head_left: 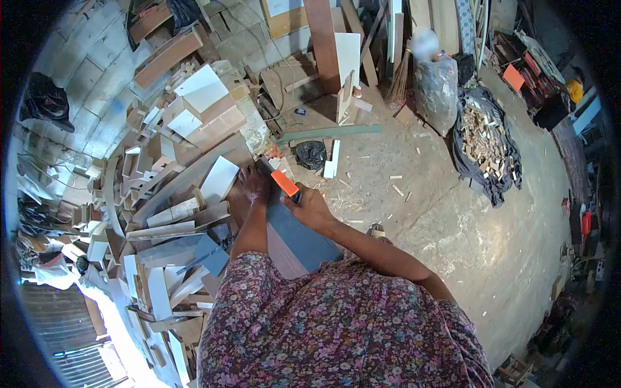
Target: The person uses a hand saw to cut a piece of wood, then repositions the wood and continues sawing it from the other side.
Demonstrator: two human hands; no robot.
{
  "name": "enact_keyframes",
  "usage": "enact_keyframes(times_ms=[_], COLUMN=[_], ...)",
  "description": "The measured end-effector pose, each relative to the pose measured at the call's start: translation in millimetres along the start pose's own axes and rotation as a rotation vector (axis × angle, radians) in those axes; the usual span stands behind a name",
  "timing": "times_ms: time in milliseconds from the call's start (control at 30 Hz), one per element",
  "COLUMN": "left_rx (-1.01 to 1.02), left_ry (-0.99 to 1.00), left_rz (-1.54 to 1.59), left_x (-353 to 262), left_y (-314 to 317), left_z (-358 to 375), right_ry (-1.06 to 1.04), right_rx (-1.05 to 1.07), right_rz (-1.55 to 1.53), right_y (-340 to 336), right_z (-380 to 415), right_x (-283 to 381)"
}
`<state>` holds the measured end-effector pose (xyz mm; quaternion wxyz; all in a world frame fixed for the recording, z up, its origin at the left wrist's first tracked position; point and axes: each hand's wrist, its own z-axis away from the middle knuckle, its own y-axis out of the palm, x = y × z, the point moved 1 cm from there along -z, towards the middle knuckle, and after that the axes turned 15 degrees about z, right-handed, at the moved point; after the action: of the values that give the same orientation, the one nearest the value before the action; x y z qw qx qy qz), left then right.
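My right hand (312, 208) is wrapped round the near end of an orange-and-black hand tool (284, 183), whose exact kind I cannot tell. The tool slants up and left over a dark blue-grey board (301, 236) that reaches back to my body. A brown wooden strip (288, 249) runs along the board's left side. My left hand (254, 185) lies with its fingers stretched forward on the work surface, just left of the tool. Beside that hand is a white-faced panel piece (220, 180).
Wood offcuts (155, 155) are piled on the left. Ahead are a black plastic bag (311, 155), a long green strip (330, 132) and leaning boards (322, 45). A dark cloth (462, 158) holding wood scraps lies right of a filled clear sack (435, 94). Chips litter the concrete floor (466, 258).
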<state>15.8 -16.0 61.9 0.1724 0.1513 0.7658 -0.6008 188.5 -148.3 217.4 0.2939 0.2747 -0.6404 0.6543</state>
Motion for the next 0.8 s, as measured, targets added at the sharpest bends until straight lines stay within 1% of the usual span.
enact_keyframes(times_ms=[33, 67, 100, 133, 200, 233, 267, 300, 333, 400, 433, 500, 533, 567, 600, 633, 700, 733, 800], left_rx=[0.0, -0.049, -0.097, -0.099, -0.059, -0.055, -0.061, -0.069, -0.067, 0.052, 0.054, -0.111, -0.112, -0.133, -0.152, -0.155, -0.114, -0.115, -0.166], left_ry=[0.006, 0.042, 0.076, 0.08, 0.05, 0.064, 0.119, 0.171, 0.177, 0.102, 0.104, 0.105, 0.11, 0.181, 0.251, 0.253, 0.112, 0.114, 0.186], left_rz=[0.002, 0.026, 0.047, 0.047, 0.049, 0.042, -0.028, -0.092, -0.092, -0.103, -0.105, -0.055, -0.053, -0.108, -0.164, -0.162, 0.025, 0.024, 0.005], left_x=[2, 5, 4, 2, -1, 9, 24, 23, 22, 18, 12, -1, 10, 24, 21, 18, 12, 15, 19], left_y=[4, 8, 6, 4, 0, 10, 23, 24, 25, 19, 12, 4, 15, 27, 24, 22, 16, 16, 20], left_z=[-1, -2, 0, 0, 0, -5, -8, -8, -9, -10, -6, 1, -1, -6, -6, -3, 1, 3, 3], right_ry=[0.005, 0.01, 0.012, 0.012, 0.017, 0.004, -0.004, 0.005, -0.011, -0.024, -0.006, 0.012, 0.007, -0.001, -0.002, 0.004, 0.006, -0.006, -0.022], right_rx=[0.031, 0.064, 0.063, 0.032, -0.006, 0.014, 0.038, 0.034, 0.029, 0.023, 0.029, 0.029, 0.028, 0.025, 0.02, 0.031, 0.038, 0.003, -0.037], right_rz=[-0.009, -0.018, -0.02, 0.004, 0.018, 0.05, 0.081, 0.075, 0.054, 0.031, 0.015, 0.001, -0.037, -0.073, -0.072, -0.055, -0.037, -0.04, -0.042], right_y=[-1, -2, -1, 0, -1, -1, -1, 1, 1, 1, -1, -2, -1, 0, -2, -4, -4, -1, 0], right_z=[0, 1, 2, 1, 1, 1, 4, 7, 7, 9, 10, 11, 12, 12, 14, 17, 21, 23, 24], right_x=[0, 0, 0, 0, 1, 2, 2, 1, 0, -3, -4, -7, -9, -11, -10, -9, -8, -9, -10])
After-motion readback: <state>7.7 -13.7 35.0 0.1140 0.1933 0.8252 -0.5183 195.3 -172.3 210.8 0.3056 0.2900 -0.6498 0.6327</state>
